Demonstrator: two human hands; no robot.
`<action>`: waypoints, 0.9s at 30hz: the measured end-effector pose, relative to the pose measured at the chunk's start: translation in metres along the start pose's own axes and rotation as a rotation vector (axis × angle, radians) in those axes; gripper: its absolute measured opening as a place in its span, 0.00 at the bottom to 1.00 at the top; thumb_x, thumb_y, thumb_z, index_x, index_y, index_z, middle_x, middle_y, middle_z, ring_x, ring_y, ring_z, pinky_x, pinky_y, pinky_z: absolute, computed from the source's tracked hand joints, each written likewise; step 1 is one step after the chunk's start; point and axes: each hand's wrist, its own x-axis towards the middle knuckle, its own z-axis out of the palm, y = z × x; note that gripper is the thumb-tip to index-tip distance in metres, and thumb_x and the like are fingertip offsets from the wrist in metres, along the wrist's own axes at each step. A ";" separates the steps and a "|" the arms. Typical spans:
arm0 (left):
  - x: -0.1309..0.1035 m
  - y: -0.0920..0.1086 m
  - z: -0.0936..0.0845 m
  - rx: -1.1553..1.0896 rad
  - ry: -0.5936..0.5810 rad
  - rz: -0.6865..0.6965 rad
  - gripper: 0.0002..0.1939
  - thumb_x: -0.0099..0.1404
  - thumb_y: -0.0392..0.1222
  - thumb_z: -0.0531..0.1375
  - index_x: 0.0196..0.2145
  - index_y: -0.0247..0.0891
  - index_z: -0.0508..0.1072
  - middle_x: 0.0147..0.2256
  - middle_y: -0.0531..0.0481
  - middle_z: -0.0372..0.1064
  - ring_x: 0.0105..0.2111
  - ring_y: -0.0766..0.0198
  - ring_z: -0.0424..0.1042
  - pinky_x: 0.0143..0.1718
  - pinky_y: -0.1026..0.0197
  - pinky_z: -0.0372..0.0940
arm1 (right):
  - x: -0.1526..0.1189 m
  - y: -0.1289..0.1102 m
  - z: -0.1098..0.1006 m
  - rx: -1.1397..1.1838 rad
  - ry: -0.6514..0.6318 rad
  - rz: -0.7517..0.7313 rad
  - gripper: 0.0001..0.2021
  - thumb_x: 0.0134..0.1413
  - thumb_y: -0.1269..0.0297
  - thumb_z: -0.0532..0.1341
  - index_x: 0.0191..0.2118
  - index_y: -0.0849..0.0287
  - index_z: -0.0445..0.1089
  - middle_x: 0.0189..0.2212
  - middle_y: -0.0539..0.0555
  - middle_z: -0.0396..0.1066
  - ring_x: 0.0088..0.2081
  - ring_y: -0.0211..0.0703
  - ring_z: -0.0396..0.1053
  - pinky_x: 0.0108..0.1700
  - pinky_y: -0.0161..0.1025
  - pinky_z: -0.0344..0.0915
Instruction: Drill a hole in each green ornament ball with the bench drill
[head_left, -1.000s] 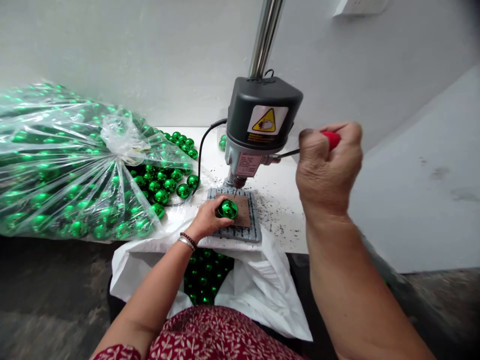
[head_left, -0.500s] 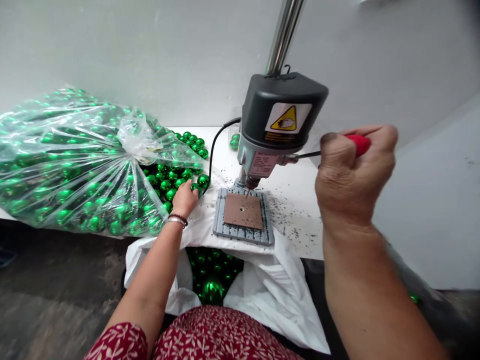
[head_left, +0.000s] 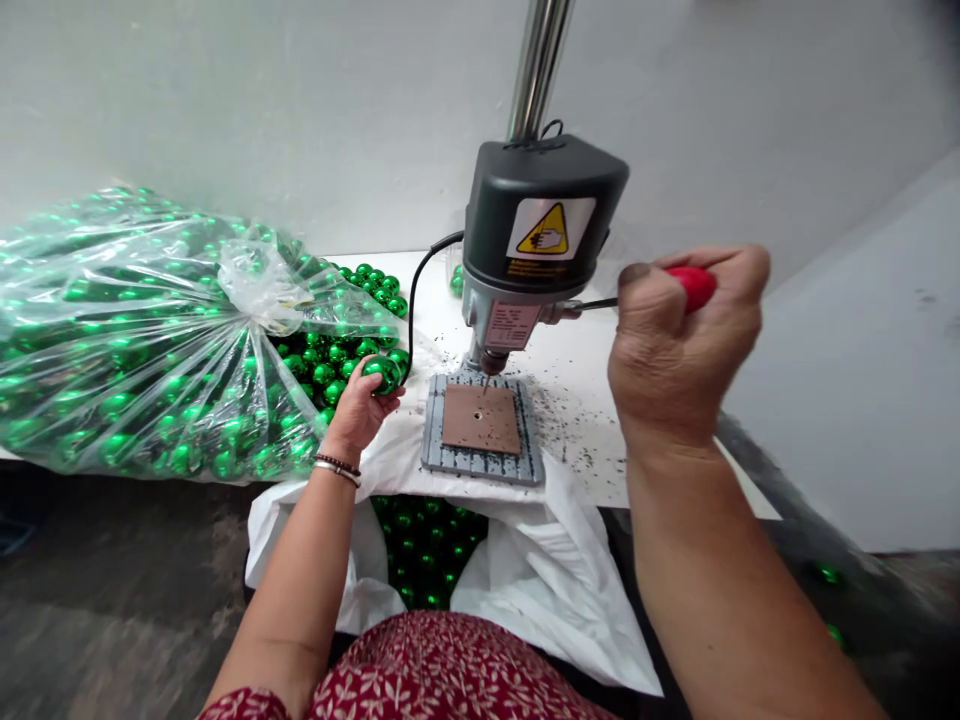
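Note:
My left hand (head_left: 362, 408) holds a shiny green ball (head_left: 382, 375) in its fingers, beside the pile of green balls. My right hand (head_left: 686, 345) is wrapped round the red knob (head_left: 691, 288) of the drill press lever. The drill press (head_left: 536, 225) stands in front of me, a yellow warning label on its dark housing. Its thin drill bit (head_left: 487, 382) points down over a brown board (head_left: 495, 432) that has a small hole and lies on the slotted grey base (head_left: 437, 453).
A clear plastic bag (head_left: 150, 340) bulging with green balls fills the table's left side. Dark shavings lie scattered over the white table (head_left: 592, 450). Below its front edge, a white sack (head_left: 559, 575) holds more green balls. A black cable (head_left: 412, 310) curves left of the press.
My left hand has turned upward and now has a green ball gripped. A large ball near the sack's mouth no longer shows on top. My right hand stays on the lever knob.

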 end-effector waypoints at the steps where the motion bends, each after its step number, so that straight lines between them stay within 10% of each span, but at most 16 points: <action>1: -0.005 0.002 0.003 -0.072 -0.067 -0.041 0.26 0.56 0.46 0.63 0.53 0.43 0.67 0.33 0.55 0.72 0.29 0.67 0.74 0.33 0.65 0.68 | 0.000 0.000 0.000 0.006 0.000 0.004 0.09 0.51 0.60 0.59 0.34 0.59 0.63 0.31 0.51 0.68 0.31 0.30 0.62 0.37 0.35 0.65; 15: -0.023 -0.021 0.050 -0.067 -0.209 -0.365 0.17 0.66 0.54 0.62 0.47 0.43 0.67 0.36 0.50 0.73 0.30 0.65 0.75 0.29 0.64 0.67 | -0.007 -0.002 -0.004 0.030 -0.047 0.007 0.09 0.56 0.59 0.58 0.36 0.58 0.61 0.32 0.49 0.63 0.31 0.29 0.60 0.35 0.32 0.65; 27: -0.016 -0.034 0.062 0.581 -0.146 0.053 0.21 0.58 0.46 0.65 0.49 0.37 0.76 0.45 0.47 0.76 0.44 0.58 0.74 0.46 0.58 0.70 | -0.009 -0.001 -0.004 -0.022 -0.059 -0.005 0.09 0.59 0.58 0.57 0.37 0.59 0.62 0.34 0.49 0.63 0.34 0.29 0.60 0.37 0.32 0.66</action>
